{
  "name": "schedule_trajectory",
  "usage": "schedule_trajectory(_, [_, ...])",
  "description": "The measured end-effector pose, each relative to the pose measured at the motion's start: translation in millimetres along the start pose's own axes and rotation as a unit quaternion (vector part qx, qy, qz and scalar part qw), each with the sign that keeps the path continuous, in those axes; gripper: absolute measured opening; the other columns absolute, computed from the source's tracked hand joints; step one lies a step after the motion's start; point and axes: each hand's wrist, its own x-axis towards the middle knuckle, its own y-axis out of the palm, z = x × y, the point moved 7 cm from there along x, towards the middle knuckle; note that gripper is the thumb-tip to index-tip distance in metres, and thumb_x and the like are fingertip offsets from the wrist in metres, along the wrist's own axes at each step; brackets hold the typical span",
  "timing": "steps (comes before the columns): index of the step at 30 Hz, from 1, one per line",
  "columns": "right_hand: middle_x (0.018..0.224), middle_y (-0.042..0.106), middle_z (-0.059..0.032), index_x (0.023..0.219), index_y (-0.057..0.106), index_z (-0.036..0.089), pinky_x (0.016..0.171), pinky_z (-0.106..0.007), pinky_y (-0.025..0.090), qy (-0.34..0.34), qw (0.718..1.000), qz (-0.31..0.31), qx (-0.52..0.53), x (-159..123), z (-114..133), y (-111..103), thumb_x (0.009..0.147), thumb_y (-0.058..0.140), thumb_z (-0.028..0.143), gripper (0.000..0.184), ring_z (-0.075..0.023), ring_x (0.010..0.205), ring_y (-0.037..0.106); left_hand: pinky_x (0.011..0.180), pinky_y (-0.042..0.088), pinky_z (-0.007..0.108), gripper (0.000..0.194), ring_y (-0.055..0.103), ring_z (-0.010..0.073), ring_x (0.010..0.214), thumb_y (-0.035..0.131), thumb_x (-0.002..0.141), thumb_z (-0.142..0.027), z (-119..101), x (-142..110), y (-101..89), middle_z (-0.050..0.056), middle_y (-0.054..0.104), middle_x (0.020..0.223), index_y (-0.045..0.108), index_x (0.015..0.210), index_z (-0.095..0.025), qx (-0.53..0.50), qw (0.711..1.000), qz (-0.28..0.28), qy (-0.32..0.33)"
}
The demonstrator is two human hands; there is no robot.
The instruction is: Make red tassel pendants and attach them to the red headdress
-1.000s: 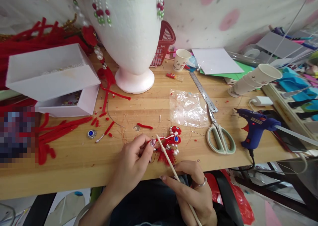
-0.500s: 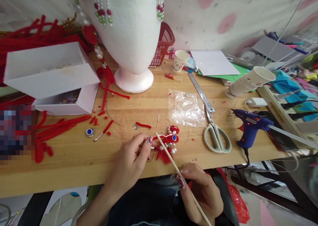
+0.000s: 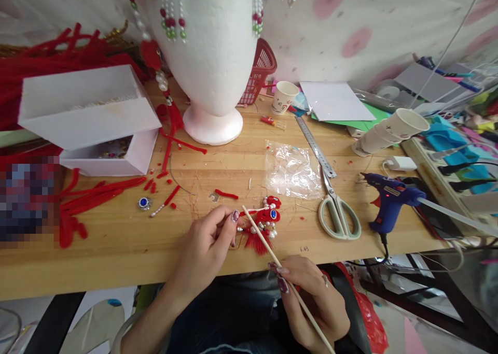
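Between the thumb and fingers of my left hand (image 3: 212,242) is one end of a red beaded ornament (image 3: 269,216), with white pearls, a blue gem and a red tassel (image 3: 257,243). My fingertips hide the gripped end. A thin pale wooden stick (image 3: 282,260) is pinched in my right hand (image 3: 311,297), slanting up and left. Its tip lies over the ornament's left part, close to my left fingertips; whether it touches I cannot tell. Left of my hands lie a loose blue gem in a silver setting (image 3: 144,203) and a short red fuzzy strip (image 3: 226,194).
A white foam head (image 3: 212,58) stands at the back, beside a white box (image 3: 89,115). To the right lie a clear plastic bag (image 3: 291,170), scissors (image 3: 339,214), a steel ruler (image 3: 315,146) and a blue glue gun (image 3: 392,198). Paper cups (image 3: 285,97) stand behind.
The camera view has shifted slightly, so the table items appear a little to the right on the left side. The right-hand fingers have moved slightly on the stick. Both hands keep their hold.
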Motion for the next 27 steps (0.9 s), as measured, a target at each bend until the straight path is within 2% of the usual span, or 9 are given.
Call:
schedule_trajectory(4, [0.087,0.073,-0.0093,0.103,0.068,0.012,0.069,-0.033,0.060,-0.024,0.999,0.001,-0.033,-3,2,1,0.076,0.056,-0.007,0.035,-0.0187,0.082,0.070,0.053,0.037,0.021,0.032,0.047,0.0087,0.053,0.043,0.099,-0.040,-2,0,-0.2,-0.006,0.048,0.059,0.053,0.076,-0.020,0.014,1.000,-0.002,0.009])
schedule_trajectory(12, [0.086,0.071,-0.0086,0.101,0.069,0.014,0.068,-0.033,0.059,-0.025,0.999,0.005,-0.029,-3,4,2,0.075,0.055,-0.006,0.035,-0.0183,0.079,0.068,0.054,0.037,0.020,0.029,0.049,0.0080,0.053,0.044,0.099,-0.035,-4,0,-0.9,-0.007,0.050,0.059,0.053,0.076,-0.020,0.053,0.998,-0.015,0.036])
schedule_trajectory(21, [0.090,0.074,-0.0087,0.112,0.066,0.016,0.072,-0.033,0.060,0.030,1.000,-0.005,0.003,-7,-7,-2,0.077,0.054,-0.009,0.044,-0.0188,0.083,0.071,0.057,0.038,0.021,0.027,0.052,0.0079,0.054,0.045,0.099,-0.029,-13,-2,-1.8,-0.007,0.051,0.058,0.056,0.076,-0.019,0.103,0.989,-0.032,0.106])
schedule_trajectory(27, [0.091,0.075,-0.0084,0.114,0.066,0.018,0.072,-0.033,0.061,0.026,1.000,0.009,-0.007,-6,-6,0,0.078,0.056,-0.006,0.044,-0.0195,0.084,0.071,0.059,0.038,0.020,0.025,0.054,0.0080,0.056,0.046,0.098,-0.024,-15,-4,-1.6,-0.007,0.053,0.060,0.054,0.075,-0.019,0.127,0.982,-0.043,0.134])
